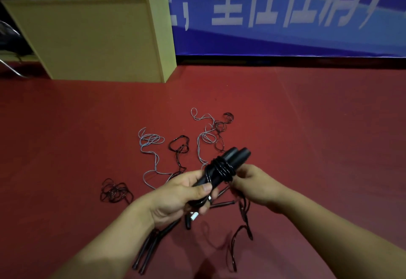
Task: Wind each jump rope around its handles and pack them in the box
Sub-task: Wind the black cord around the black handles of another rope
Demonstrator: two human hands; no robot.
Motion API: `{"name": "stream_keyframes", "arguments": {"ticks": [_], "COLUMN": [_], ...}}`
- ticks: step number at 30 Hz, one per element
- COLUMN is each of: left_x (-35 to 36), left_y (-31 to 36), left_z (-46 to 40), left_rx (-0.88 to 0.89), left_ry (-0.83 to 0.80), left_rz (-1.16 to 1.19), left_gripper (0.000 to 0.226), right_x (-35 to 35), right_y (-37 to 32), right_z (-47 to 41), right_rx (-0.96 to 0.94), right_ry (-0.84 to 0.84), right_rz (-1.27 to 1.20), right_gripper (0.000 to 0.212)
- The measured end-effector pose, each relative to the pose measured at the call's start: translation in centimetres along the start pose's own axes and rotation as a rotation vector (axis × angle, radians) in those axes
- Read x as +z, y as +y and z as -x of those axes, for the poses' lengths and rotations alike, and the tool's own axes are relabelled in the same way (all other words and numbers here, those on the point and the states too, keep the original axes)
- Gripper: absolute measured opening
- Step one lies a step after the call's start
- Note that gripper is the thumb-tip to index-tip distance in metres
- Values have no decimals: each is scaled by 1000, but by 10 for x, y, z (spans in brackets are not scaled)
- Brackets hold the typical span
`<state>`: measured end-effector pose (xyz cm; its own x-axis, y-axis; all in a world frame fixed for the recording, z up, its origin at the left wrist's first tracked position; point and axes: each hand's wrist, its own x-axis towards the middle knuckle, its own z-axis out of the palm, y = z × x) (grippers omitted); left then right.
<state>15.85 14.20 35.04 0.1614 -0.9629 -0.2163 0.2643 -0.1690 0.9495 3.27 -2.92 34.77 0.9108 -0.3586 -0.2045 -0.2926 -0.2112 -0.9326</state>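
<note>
My left hand [182, 195] grips two black jump-rope handles [232, 158] held side by side, pointing up and to the right. Black rope [222, 169] is wound round their middle in several turns. My right hand [252, 182] pinches that rope just right of the handles, and its loose tail [240, 232] hangs down to the floor. Other ropes lie tangled on the red floor: a grey one [151, 140], a black one [179, 144] and a small black coil [115, 192]. More black handles [149, 248] lie under my left forearm. No box for packing is clearly in view.
A large yellow board-like cabinet [98, 39] stands at the back left. A blue banner [285, 15] with white characters covers the wall behind. A metal chair leg [11, 68] shows at the far left edge. Red floor [318, 125] stretches to the right.
</note>
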Motion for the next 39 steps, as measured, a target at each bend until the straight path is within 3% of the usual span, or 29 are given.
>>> {"name": "stream_keyframes", "arguments": {"ticks": [3,6,16,22,25,30,39], "left_x": [2,1,0,-13,-25,-42,-22], "left_y": [-1,-3,-9,-13,-15,-23,-26], "left_z": [-5,-7,-19,-23,-22,-21,-22], "left_rx": [16,19,19,-15,-29,-98,-173], "left_ry": [186,331,592,729,793,836,574], "left_rz": [15,-161,-394,-442,-468,-698,-1223], "left_gripper": [23,11,11,12,14,9,14], "right_x": [5,8,11,8,6,3,-1], "right_y": [-1,-2,-7,1,2,-3,-9], "right_z": [0,0,-4,-8,-9,-3,5], "right_rx": [23,43,90,88,110,89,-207], "right_ry": [-61,-83,-16,9,27,-32,79], "right_rz": [-16,36,179,287,320,497,494], "right_gripper": [18,13,18,11,18,34,11]}}
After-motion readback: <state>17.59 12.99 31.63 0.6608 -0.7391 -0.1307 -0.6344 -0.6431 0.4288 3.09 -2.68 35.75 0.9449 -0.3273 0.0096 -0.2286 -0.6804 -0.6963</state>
